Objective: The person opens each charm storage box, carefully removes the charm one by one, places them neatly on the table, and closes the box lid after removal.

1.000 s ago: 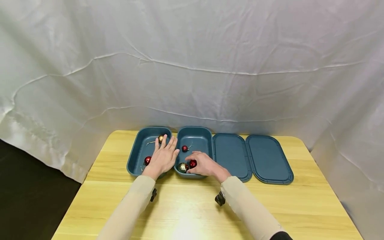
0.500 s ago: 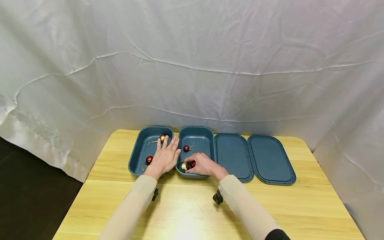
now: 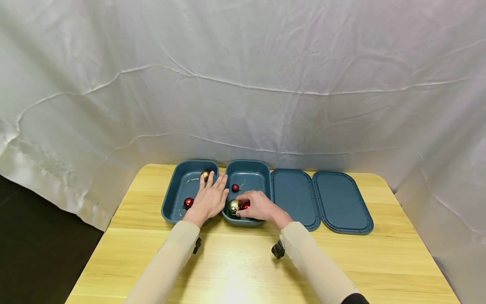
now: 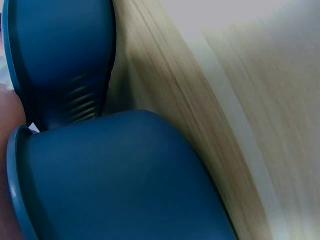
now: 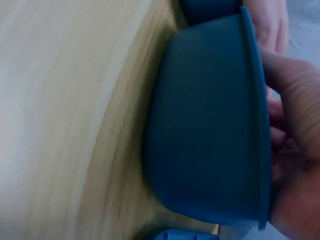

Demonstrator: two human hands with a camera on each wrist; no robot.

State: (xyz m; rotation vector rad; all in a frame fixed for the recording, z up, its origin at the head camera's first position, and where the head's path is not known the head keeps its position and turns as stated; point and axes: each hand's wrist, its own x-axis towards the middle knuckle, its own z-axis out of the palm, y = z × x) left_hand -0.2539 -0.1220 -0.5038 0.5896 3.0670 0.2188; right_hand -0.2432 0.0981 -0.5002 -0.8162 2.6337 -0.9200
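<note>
Pinching gold ball (image 3: 232, 206) with right hand (image 3: 257, 206), lower centre of frame | holding left hand (image 3: 209, 199) straight-fingered over left box (image 3: 176, 188), left of centre

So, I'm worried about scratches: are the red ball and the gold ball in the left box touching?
Apart. The head view shows bare floor of the left box between the red ball and the gold ball farther back.

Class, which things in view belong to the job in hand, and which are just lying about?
Probably in the job:
right hand, at the gold ball
left hand
red balls
bronze ball
left tub
right tub

Apparently lying about:
left lid
right lid
</note>
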